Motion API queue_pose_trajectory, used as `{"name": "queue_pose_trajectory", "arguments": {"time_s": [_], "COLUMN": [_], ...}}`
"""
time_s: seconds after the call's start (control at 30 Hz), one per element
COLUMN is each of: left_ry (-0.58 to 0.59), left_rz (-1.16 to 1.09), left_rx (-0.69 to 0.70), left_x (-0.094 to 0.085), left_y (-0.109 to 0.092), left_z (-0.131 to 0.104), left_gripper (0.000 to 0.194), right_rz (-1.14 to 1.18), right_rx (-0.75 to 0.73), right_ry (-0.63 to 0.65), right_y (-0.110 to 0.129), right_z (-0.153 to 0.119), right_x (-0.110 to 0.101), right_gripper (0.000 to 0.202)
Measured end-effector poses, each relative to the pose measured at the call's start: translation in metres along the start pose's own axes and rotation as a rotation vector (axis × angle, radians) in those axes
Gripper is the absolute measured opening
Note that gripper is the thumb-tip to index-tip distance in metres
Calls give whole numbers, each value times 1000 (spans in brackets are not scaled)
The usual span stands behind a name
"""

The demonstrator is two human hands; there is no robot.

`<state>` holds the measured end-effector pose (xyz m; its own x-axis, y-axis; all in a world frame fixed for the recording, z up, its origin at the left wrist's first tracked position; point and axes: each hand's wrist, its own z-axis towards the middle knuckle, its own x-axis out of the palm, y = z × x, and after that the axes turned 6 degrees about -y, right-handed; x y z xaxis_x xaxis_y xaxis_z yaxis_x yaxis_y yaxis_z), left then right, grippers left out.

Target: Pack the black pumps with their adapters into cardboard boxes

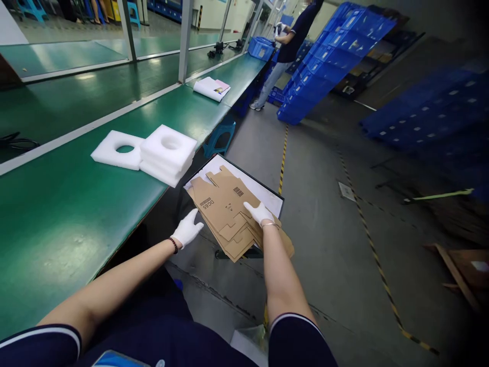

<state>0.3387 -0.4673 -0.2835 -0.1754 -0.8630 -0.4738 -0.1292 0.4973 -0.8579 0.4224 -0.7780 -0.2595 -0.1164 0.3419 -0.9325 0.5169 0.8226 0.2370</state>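
Several flat brown cardboard box blanks [219, 209] lie in a loose, fanned pile on a small stand with a white top [265, 192]. The top blank carries dark print reading DC65. My right hand [260, 213], in a white glove, rests on the right part of the pile with thumb and fingers apart. My left hand [188, 228], gloved too, is just left of the pile's edge, thumb spread from the fingers and nothing in it. White foam blocks with round holes [168, 150] sit on the green bench [126, 199] beyond my left hand.
Papers [212, 88] and a blue crate [261, 48] are farther along the bench. A blue stool [220, 138] stands beside it. Another person [294, 41] stands at the far end near tall stacked blue crates [328, 61]. Metal posts rise along the bench.
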Motion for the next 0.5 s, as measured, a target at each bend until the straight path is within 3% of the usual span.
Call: {"name": "queue_pose_trajectory", "arguments": {"time_s": [0.17, 0.37, 0.5], "left_ry": [-64, -219, -123], "left_rz": [-416, -753, -850], "left_rx": [-268, -318, -296], "left_x": [12, 7, 13], "left_y": [-13, -36, -58], "left_z": [13, 26, 36], "left_gripper": [51, 35, 32], "right_rz": [-131, -206, -203], "right_rx": [43, -39, -95], "right_ry": [34, 107, 102], "right_y": [32, 20, 6], "right_z": [11, 4, -8], "right_x": [12, 9, 6], "right_gripper": [107, 97, 92]}}
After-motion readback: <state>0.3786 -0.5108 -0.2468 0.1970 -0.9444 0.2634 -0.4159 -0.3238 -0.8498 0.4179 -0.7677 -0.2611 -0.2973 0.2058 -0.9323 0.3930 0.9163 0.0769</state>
